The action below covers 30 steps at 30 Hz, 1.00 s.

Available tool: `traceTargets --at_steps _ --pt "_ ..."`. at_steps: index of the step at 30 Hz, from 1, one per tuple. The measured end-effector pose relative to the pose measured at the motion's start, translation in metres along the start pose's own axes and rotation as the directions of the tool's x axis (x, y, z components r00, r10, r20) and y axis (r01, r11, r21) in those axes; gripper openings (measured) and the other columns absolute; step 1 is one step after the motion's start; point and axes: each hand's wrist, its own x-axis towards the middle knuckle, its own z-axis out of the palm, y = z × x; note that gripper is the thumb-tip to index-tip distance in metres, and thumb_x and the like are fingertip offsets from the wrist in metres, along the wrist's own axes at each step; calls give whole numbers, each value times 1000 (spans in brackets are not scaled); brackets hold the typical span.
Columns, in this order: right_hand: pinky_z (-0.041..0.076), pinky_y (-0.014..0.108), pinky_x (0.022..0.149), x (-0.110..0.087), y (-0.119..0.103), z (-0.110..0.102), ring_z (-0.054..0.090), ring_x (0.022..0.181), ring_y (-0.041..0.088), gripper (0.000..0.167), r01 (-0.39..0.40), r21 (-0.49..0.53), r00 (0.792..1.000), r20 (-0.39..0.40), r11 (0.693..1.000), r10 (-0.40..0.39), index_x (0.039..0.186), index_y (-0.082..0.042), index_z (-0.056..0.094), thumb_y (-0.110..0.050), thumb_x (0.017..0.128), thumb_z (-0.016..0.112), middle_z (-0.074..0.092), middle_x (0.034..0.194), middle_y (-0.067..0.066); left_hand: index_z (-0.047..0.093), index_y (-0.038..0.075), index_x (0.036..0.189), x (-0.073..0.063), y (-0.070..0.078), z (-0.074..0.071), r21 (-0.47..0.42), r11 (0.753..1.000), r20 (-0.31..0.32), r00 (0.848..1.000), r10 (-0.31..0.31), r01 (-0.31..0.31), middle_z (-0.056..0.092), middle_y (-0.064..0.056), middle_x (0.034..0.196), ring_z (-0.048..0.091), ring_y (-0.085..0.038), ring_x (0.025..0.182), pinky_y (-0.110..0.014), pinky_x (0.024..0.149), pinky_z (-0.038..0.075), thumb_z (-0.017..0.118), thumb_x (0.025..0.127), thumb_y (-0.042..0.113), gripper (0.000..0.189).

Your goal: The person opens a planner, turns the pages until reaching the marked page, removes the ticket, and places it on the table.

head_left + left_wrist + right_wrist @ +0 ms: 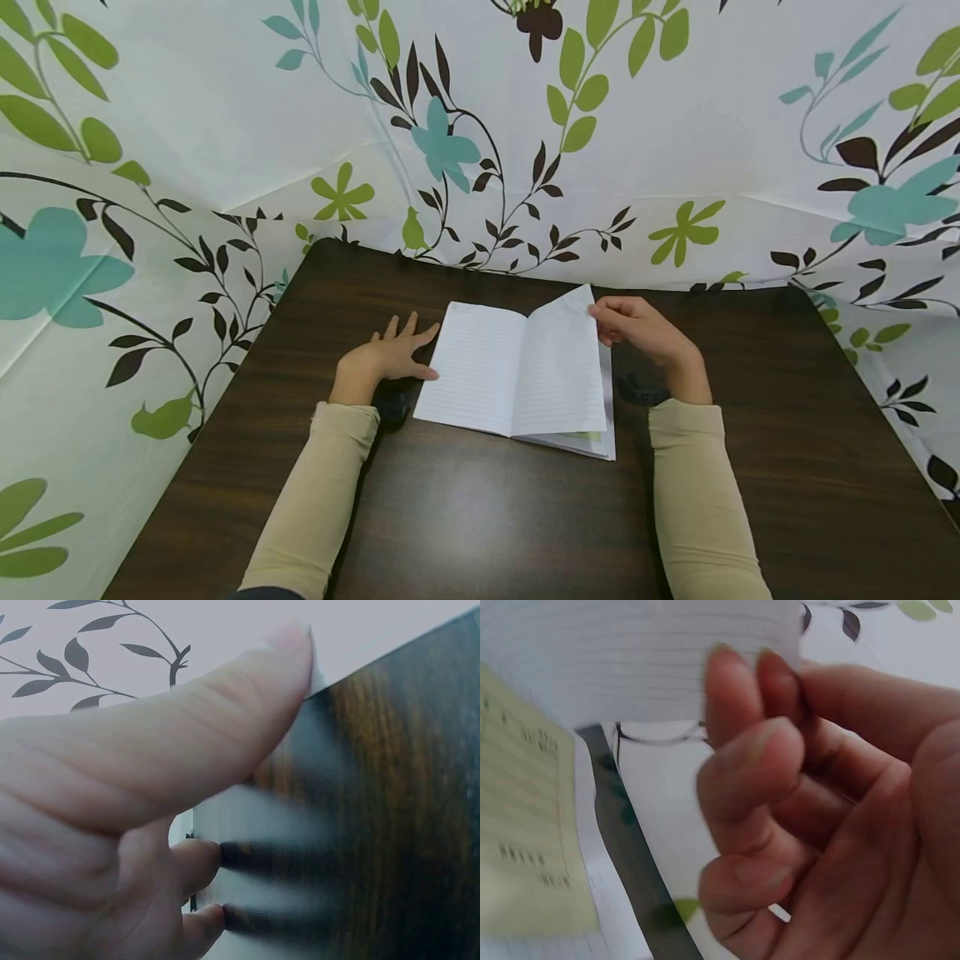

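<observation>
A lined notebook (480, 367) lies open on the dark wooden table. Between thumb and fingers, my right hand (637, 327) pinches the upper outer edge of a right-hand page (562, 367), which is raised off the pages below. Under that page, a yellow-green sheet with dark writing (532, 817) shows in the right wrist view. At the notebook's left edge is my left hand (386, 357), its fingers spread over the table and its thumb touching the edge of the left page. The left wrist view shows the left thumb (225, 735) close up.
The dark wood table (465, 517) spreads around the notebook. Behind and beside it hangs a white cloth (660, 125) patterned with leaves, flowers and birds. A black band (641, 390) is at the right wrist and another dark piece (392, 407) at the left.
</observation>
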Motion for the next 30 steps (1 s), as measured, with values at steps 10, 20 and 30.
traceTargets --at_steps 10,20,30 --pt "47 31 60 10 -14 24 50 64 16 43 -13 89 996 -86 996 21 86 3 53 -33 109 55 55 70 0 8 20 170 0 1 3 -22 1000 12 1000 1 -1 -13 -21 174 -15 -50 159 -72 126 0 66 101 47 94" --pt "51 30 69 17 -28 38 65 68 13 33 -39 135 989 -137 990 57 95 -6 63 -34 109 55 63 80 0 8 20 170 -2 3 1 -11 1000 8 1000 2 -2 -13 -21 174 -15 -50 159 -72 126 0 65 102 45 93" --pt "51 32 75 29 -38 57 71 77 12 36 -57 193 983 -160 980 89 100 -3 61 -37 109 55 65 85 0 8 20 170 -2 2 0 -2 1000 3 1000 -4 4 -13 -22 174 -14 -50 159 -73 126 1 66 101 47 94"
